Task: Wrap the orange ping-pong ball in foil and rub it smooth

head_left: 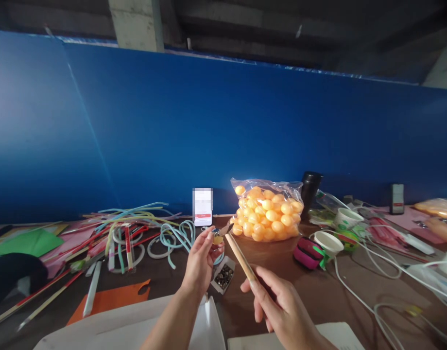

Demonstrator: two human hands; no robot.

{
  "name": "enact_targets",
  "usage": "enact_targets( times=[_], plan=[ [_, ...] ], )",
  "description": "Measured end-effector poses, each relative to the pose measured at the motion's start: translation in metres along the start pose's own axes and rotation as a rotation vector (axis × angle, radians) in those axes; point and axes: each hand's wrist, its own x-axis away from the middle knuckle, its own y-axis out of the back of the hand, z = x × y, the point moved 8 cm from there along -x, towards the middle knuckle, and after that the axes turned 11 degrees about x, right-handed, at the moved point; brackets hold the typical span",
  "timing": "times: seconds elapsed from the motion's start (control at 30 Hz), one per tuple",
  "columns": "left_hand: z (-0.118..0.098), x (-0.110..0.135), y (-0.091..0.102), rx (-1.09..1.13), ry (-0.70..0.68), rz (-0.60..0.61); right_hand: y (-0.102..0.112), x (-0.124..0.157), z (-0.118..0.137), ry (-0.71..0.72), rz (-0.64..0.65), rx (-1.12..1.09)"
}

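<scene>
Nearest the camera, white sheets of paper [110, 328] lie on the brown surface [318, 291], and both forearms rise over them. The right hand [282, 311] has its grip pressed together around the lower end of a thin wooden brush handle [241, 260], which slants up and to the left; its tip [226, 227] meets the small ball [217, 238] held up by the other hand. The left hand [201, 260] is raised just left of the handle, its grip pinching that small yellowish ball between thumb and fingertips, above the surface rather than on it. Just below and between the hands sits a small open white box of dark metal bits [223, 276]. To the left lie an orange paper cut-out [110, 299], a white stick [91, 289] and a loose heap of coloured tubes and straws [136, 228], with a green sheet [26, 241] further left. To the right, a pink case [308, 253] rests near a white paper cup [328, 241], and white cables [372, 287] trail across the surface. Beyond the hands stands a clear plastic bag of orange table-tennis balls [269, 211], with a dark cylindrical bottle [310, 187] just behind its right side and a small white card [202, 206] standing to its left. A blue wall panel [209, 121] closes the far edge. At the far right edge another person's hand [442, 228] shows.
</scene>
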Motion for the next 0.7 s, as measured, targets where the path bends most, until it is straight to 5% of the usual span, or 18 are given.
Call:
enact_targets(
  times=[0.7],
  plan=[
    [0.011,0.0,-0.001,0.226,0.143,-0.024,0.007,0.002,-0.002,0.016,-0.019,-0.025]
  ],
)
